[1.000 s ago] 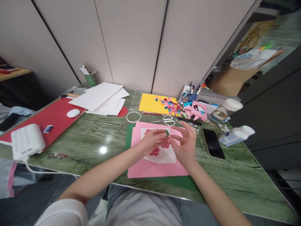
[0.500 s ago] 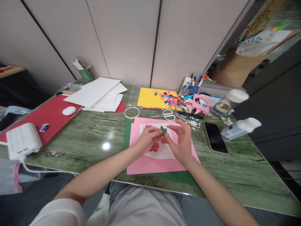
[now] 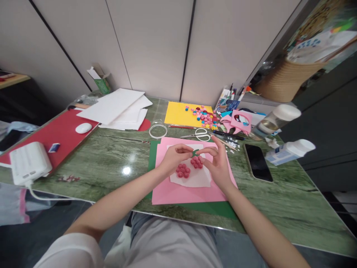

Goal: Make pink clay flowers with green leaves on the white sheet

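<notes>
Fingers (image 3: 186,149) of left hand (image 3: 173,159) and right hand (image 3: 219,166) pinched on a green paper scrap (image 3: 196,152).
It is held just above the white sheet (image 3: 199,179) and red beads (image 3: 183,172); likely light, floppy, easily creased, so hold it by the edges.

The green marbled tabletop (image 3: 111,160) carries a red mat (image 3: 64,134) at the left and white sheets (image 3: 119,108) and a yellow sheet (image 3: 175,116) at the far side. A green sheet (image 3: 153,158) lies in the near middle and a phone (image 3: 258,167) at the right.
</notes>
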{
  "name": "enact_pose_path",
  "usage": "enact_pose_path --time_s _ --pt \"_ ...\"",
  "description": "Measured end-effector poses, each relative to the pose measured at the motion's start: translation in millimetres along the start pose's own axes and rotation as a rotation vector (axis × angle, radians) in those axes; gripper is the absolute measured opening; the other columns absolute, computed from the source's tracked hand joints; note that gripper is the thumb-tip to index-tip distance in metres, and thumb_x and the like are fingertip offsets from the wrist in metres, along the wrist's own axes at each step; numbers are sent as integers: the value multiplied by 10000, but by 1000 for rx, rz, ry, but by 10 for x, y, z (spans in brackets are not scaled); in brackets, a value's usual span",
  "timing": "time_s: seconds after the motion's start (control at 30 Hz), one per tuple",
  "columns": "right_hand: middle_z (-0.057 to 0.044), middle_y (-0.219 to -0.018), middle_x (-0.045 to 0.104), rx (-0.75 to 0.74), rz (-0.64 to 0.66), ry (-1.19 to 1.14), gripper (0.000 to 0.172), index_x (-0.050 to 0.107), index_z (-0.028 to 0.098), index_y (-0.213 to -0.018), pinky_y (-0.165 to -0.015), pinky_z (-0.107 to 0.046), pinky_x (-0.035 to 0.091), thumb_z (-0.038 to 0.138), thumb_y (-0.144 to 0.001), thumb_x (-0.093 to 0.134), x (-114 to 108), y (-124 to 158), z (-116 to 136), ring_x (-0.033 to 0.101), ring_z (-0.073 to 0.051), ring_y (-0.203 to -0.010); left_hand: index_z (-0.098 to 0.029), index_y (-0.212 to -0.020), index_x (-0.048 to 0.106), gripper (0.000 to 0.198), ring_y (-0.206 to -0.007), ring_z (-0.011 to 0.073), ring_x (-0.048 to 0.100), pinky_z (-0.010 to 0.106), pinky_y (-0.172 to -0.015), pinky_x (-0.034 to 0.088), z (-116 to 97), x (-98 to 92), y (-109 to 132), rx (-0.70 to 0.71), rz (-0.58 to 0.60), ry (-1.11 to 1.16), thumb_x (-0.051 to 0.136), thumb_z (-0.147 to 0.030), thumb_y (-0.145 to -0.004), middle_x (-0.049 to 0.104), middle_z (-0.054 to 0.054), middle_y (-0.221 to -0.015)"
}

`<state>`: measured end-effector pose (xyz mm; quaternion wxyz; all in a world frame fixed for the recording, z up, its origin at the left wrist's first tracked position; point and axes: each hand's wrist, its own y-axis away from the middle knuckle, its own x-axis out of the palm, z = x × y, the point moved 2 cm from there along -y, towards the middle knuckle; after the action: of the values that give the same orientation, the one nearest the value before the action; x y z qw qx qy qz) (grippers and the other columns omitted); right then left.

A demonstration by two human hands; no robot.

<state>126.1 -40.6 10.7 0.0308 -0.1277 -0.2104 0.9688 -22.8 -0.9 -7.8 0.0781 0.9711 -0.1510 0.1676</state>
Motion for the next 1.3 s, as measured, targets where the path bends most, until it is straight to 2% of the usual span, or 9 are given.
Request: enact_pose_path --time_s 0.7,1.3 --pt "-8 -835 660 20 2 32 564 308 234 -1281 -923 -457 354 188 -771 543 -29 -22 -23 576 -193 -903 -136 -774 645 232 -679 124 592 273 -687 450 27 -9 9 -19 -25 -30 720 -212 -569 641 30 -706" --pt "-10 -854 679 -2 -22 180 543 317 233 -1280 -897 -426 394 139 -775 496 -24 5 67 583 -188 -927 -142 -757 630 214 -665 107 582 255 -684 444 10 11 18 -23 -20 -8 714 -185 -565 627 5 -682"
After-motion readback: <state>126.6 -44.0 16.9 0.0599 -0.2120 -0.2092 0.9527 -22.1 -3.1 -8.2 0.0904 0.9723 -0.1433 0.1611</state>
